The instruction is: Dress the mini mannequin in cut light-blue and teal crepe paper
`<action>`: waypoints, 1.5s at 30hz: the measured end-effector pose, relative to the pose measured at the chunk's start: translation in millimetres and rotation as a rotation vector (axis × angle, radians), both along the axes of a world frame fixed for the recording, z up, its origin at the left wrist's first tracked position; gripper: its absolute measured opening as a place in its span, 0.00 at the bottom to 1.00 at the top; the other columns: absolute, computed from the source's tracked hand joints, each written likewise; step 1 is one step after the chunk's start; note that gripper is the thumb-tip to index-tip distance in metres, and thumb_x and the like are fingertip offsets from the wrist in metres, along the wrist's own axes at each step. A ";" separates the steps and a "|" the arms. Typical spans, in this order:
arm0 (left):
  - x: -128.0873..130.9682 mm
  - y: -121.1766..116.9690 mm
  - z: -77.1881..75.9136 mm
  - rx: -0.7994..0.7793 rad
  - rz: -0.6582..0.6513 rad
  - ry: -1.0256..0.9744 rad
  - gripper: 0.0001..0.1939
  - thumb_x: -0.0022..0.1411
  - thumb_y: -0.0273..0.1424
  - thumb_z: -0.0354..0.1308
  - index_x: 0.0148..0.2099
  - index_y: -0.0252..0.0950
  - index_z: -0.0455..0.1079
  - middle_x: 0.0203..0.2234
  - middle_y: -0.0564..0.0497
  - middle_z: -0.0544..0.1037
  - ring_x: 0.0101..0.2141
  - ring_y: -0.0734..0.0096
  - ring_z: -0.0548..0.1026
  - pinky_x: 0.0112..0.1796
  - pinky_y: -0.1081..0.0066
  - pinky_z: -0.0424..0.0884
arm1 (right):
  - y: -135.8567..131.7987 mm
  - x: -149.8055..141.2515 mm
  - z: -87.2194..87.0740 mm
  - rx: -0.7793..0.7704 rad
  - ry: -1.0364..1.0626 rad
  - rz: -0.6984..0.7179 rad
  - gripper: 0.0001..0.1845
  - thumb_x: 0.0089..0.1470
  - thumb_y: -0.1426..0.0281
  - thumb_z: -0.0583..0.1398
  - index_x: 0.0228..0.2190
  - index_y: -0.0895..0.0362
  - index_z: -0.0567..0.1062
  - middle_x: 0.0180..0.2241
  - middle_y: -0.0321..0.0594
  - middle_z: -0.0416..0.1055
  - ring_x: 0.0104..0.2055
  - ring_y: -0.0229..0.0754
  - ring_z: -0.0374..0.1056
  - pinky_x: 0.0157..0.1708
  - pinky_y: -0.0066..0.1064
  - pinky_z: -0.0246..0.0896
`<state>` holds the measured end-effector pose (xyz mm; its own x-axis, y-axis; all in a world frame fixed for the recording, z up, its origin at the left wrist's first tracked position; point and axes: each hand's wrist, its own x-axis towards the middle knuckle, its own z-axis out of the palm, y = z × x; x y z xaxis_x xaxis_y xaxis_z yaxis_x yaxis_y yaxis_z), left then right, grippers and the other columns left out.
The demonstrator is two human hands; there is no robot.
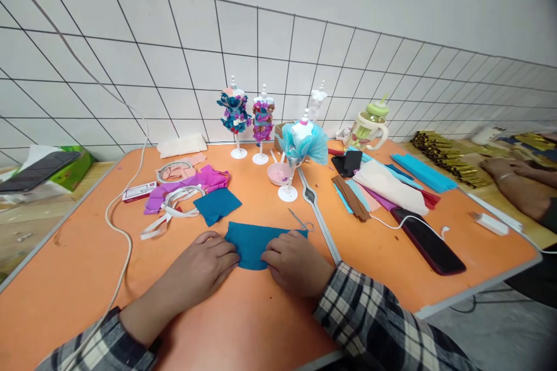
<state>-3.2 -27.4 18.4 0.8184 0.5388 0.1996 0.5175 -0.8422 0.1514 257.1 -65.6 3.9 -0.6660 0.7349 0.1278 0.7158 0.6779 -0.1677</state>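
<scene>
A teal piece of cloth [250,246] lies flat on the orange table in front of me. My left hand [211,261] has its bent fingers closed on the cloth's left edge. At the right part of the same piece, my right hand [296,261] holds it down with curled fingers, thumb near the lower edge. Just beyond the right hand lies a small pair of scissors [304,221], partly over the cloth's far edge. Another folded teal cloth [217,206] rests to the upper left. The undersides of both hands are hidden.
Several small dress forms stand at the back, one wearing light-blue tulle [319,142], near a pink bowl [278,174]. White ribbon rolls [185,200] and a cable [126,237] lie left. Fabric strips [391,188], a phone [429,240] and a bottle [368,127] are right, beyond them another person's hands [500,171].
</scene>
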 end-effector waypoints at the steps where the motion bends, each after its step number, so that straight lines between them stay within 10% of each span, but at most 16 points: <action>1: 0.3 0.1 -0.2 0.021 -0.003 0.009 0.15 0.73 0.29 0.48 0.42 0.41 0.77 0.35 0.50 0.82 0.36 0.64 0.77 0.47 0.59 0.65 | -1.0 -0.8 0.8 0.016 -0.008 -0.012 0.06 0.61 0.70 0.60 0.40 0.56 0.76 0.38 0.41 0.75 0.40 0.45 0.65 0.38 0.41 0.50; 9: -2.3 -0.1 -4.9 -0.182 0.147 -0.027 0.15 0.74 0.35 0.46 0.42 0.39 0.73 0.35 0.49 0.81 0.39 0.62 0.78 0.44 0.62 0.68 | -0.7 -2.7 -2.4 0.017 -0.040 -0.071 0.09 0.65 0.66 0.58 0.37 0.57 0.76 0.36 0.44 0.72 0.39 0.45 0.63 0.33 0.37 0.50; 14: -4.8 0.7 0.5 -0.188 0.143 -0.012 0.20 0.63 0.49 0.62 0.48 0.40 0.73 0.39 0.49 0.81 0.43 0.56 0.77 0.47 0.59 0.68 | 3.3 -0.7 -6.8 -0.052 0.005 -0.127 0.12 0.66 0.68 0.56 0.39 0.55 0.80 0.36 0.42 0.74 0.38 0.44 0.65 0.35 0.36 0.52; 21: -8.5 7.1 3.4 -0.175 0.106 -0.025 0.09 0.70 0.32 0.53 0.43 0.42 0.74 0.38 0.53 0.83 0.41 0.64 0.79 0.50 0.62 0.65 | 11.0 3.4 -8.1 -0.250 0.207 -0.224 0.10 0.64 0.70 0.59 0.40 0.54 0.82 0.39 0.41 0.78 0.42 0.43 0.70 0.39 0.34 0.58; 35: -10.3 18.3 -12.4 -0.094 0.281 0.007 0.15 0.71 0.40 0.52 0.37 0.39 0.75 0.31 0.47 0.80 0.36 0.55 0.78 0.41 0.57 0.70 | 15.7 -3.5 -4.9 -0.355 0.288 -0.369 0.10 0.61 0.69 0.62 0.45 0.54 0.74 0.37 0.36 0.78 0.39 0.42 0.72 0.33 0.31 0.51; 40: 5.7 -10.1 -11.7 0.197 0.222 -0.070 0.16 0.73 0.34 0.49 0.55 0.37 0.74 0.46 0.40 0.81 0.49 0.50 0.77 0.50 0.54 0.70 | 16.6 -5.5 -2.1 -0.332 0.261 -0.381 0.09 0.61 0.68 0.62 0.43 0.54 0.74 0.35 0.36 0.78 0.38 0.42 0.72 0.31 0.32 0.48; 45: 38.1 -57.5 -29.3 0.221 0.112 -0.019 0.41 0.70 0.49 0.51 0.75 0.30 0.47 0.66 0.32 0.67 0.64 0.43 0.65 0.59 0.48 0.63 | 18.1 -5.6 -2.0 -0.312 0.243 -0.366 0.07 0.60 0.70 0.61 0.42 0.55 0.75 0.34 0.36 0.77 0.37 0.41 0.71 0.31 0.32 0.49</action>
